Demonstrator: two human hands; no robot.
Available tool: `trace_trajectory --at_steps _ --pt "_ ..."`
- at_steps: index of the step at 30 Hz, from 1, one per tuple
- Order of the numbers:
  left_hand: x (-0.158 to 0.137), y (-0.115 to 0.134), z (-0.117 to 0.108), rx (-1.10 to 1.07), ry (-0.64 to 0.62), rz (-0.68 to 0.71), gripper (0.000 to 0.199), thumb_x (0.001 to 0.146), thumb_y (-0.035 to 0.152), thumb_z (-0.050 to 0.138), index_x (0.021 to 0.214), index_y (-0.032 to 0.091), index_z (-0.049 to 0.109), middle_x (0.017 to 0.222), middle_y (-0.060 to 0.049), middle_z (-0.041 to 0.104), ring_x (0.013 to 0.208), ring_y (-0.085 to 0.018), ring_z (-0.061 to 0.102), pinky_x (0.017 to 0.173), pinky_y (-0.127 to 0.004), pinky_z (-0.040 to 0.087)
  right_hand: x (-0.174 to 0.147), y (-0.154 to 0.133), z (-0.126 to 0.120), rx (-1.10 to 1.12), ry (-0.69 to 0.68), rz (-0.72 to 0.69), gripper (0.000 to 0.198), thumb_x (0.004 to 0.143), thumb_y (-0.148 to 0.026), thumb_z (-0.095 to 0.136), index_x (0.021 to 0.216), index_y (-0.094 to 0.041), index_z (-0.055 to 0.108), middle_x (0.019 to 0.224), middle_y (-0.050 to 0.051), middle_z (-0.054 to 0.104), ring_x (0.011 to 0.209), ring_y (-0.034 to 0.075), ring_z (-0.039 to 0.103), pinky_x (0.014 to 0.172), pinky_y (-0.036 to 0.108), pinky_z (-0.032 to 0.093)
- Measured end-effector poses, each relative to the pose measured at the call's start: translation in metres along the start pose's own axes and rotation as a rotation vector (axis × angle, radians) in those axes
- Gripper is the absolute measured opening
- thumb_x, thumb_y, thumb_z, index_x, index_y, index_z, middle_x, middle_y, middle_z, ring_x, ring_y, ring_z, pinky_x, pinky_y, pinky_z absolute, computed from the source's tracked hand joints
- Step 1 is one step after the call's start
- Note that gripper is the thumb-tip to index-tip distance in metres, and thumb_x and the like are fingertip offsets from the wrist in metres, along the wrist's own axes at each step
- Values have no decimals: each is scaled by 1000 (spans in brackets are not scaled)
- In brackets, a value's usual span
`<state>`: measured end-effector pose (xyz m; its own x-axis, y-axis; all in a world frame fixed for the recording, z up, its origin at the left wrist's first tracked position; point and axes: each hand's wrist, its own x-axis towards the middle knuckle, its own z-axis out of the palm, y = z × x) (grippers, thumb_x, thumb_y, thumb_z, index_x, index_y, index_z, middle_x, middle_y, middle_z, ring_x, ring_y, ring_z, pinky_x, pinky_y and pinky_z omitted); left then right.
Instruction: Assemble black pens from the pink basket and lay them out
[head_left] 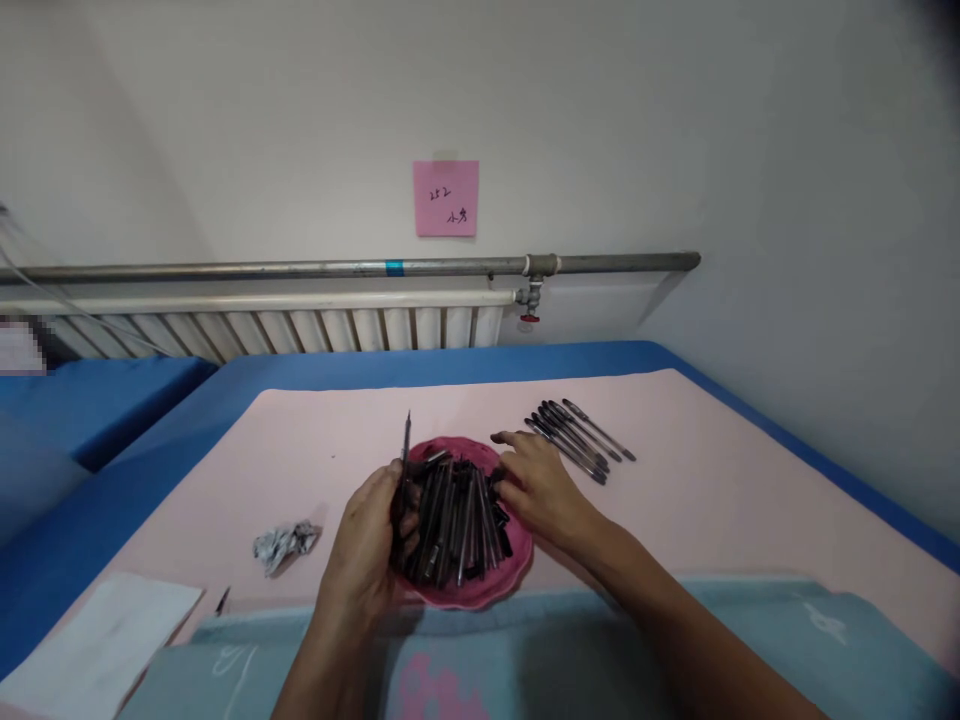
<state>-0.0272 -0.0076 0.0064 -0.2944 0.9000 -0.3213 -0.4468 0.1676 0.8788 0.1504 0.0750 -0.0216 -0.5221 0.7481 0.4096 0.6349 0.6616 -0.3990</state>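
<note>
A pink basket (517, 570) with a wavy rim sits in front of me, heaped with dark pen parts (457, 520), slim barrels and black caps among them. My left hand (367, 530) is at the basket's left side, closed around a slim pen (406, 440) that stands nearly upright, tip up. Its fingertips are smudged dark. Over the basket's right rim, my right hand (536, 485) has its index finger stretched out and its other fingers curled down by the black parts; what they hold, if anything, is hidden. Several pens (574, 435) lie side by side beyond it.
A crumpled grey-white wad (285, 545) and a small dark pen tip (223, 600) lie on the left. White paper (105, 640) is at the front left corner. Blue-green cloth (720, 620) covers the near edge of the pink tabletop (322, 430). A radiator (360, 328) and pipe stand behind.
</note>
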Motion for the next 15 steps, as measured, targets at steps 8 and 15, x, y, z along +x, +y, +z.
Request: trace_trajectory --at_steps 8,15 --pt "-6 -7 7 144 -195 -65 24 66 41 65 65 17 58 48 4 46 42 -8 40 41 -19 32 7 -19 -18 961 343 430 11 71 -27 60 75 -18 57 71 -1 62 63 13 54 61 27 43" --pt "-6 -18 8 245 -286 -38 24 69 39 62 61 16 59 56 0 51 51 -11 43 46 -20 36 8 -21 -17 1208 375 503 13 65 -24 65 73 -16 58 67 -2 60 57 9 51 58 24 40"
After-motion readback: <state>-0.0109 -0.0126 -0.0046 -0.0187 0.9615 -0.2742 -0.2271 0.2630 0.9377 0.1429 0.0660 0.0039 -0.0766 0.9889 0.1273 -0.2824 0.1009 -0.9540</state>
